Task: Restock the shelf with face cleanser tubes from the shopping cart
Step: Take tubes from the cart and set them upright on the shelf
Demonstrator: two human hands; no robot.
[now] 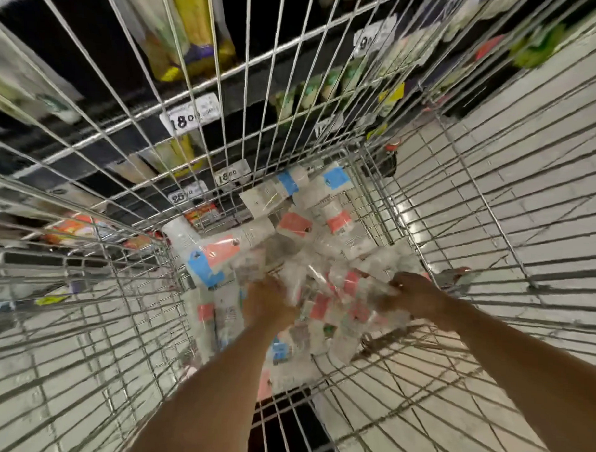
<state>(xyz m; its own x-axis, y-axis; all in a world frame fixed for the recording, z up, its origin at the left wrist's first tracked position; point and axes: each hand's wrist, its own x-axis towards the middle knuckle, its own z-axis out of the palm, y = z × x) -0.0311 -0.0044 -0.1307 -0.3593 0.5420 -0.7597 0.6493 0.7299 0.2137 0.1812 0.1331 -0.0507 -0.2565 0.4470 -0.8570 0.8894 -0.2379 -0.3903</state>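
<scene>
From the head view, both bare arms reach down into the wire cart (189,93). The left hand (270,299) and the right hand (412,294) are at either end of a clear-wrapped pack (334,294) of white face cleanser tubes with coral labels. The left hand's fingers curl into the wrap at the pack's left end. The right hand's fingers are bent over its right edge. The pack is smeared by motion blur, so I can't make out how far the fingers close, but both hands look to have hold of it.

Between the two hands the wrap bunches up and catches the light. More tubes (218,250) lie loose on the cart bottom. Some are just beyond and to the left of the left hand, with coral and blue labels. Others are further off at the cart's far end, and a few are under the forearms, nearer the person.

Past the far wall of the cart, well beyond the grip, stands the dark shelf (100,151). Price tags (189,117) sit on its edges and blurred goods above them. Pale floor (529,132) tiles show through the wires to the right of the right hand.
</scene>
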